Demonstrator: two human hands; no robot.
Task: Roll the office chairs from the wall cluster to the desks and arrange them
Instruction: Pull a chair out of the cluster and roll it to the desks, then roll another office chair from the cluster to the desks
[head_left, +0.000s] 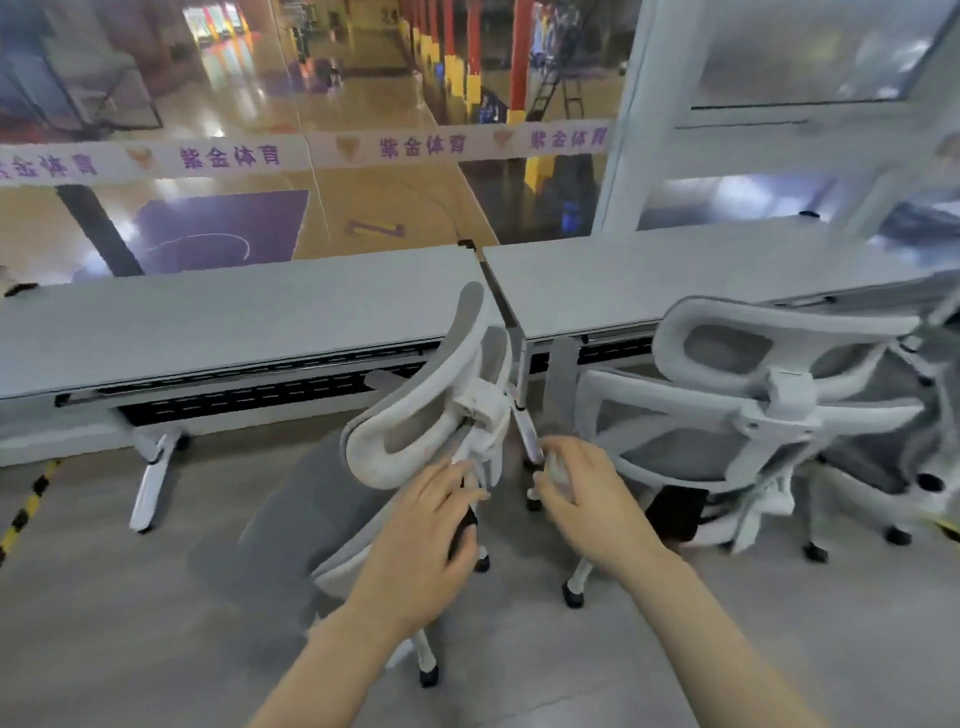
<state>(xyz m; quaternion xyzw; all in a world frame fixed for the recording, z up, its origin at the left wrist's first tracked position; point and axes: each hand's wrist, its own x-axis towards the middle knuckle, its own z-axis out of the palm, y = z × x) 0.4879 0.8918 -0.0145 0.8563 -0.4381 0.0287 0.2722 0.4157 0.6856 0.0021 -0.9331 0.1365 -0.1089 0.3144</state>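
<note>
From the head view, a white-framed office chair with grey mesh stands turned sideways before the left desk, near the seam where it meets the right desk — its headrest leaning toward the desk edge. The left hand lies on the chair's back frame with fingers curled loosely over it, and the right hand reaches toward the same frame, fingers bent, though whether it truly grips cannot be told. A second chair stands just beside it at the right desk — its back toward the camera.
</note>
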